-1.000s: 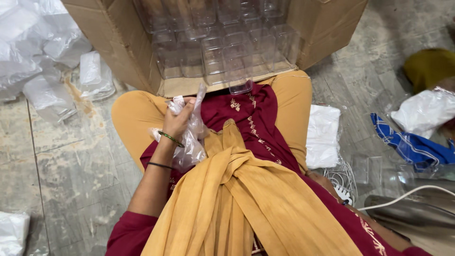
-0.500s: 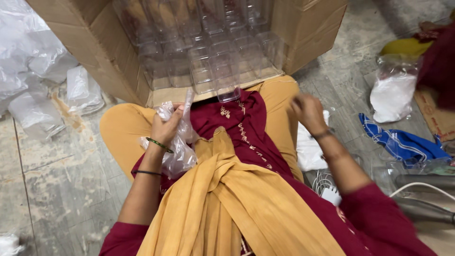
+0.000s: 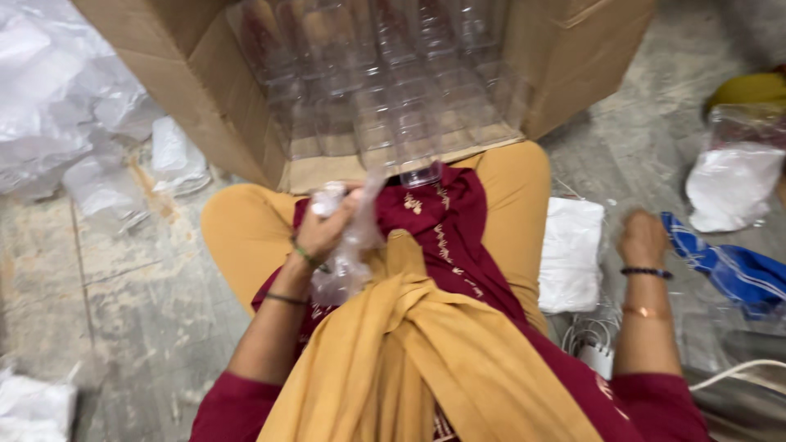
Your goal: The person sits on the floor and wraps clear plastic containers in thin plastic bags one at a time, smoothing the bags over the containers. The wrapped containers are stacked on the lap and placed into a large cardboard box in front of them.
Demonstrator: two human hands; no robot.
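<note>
I sit cross-legged on the floor in a maroon tunic and mustard trousers. My left hand (image 3: 321, 231) is closed around a clear crinkled plastic bag (image 3: 344, 260) held over my lap. My right hand (image 3: 643, 237), blurred, reaches down to the floor at my right side, beside a white folded packet (image 3: 573, 252); whether it grips anything is unclear. In front of my knees lies an open cardboard box (image 3: 205, 90) on its side, filled with rows of clear plastic containers (image 3: 385, 90). One clear container (image 3: 419, 168) sticks out at the box's front edge.
Crumpled clear plastic wrapping (image 3: 57, 106) is piled at the left. A blue cloth (image 3: 737, 270) and a bag of white material (image 3: 733, 180) lie at the right. A white cable and small white adapter (image 3: 594, 352) sit by my right knee. The floor is grey stone.
My right hand has dropped from chest height down and outward to the floor on my right. My left hand still holds the plastic bag in about the same place.
</note>
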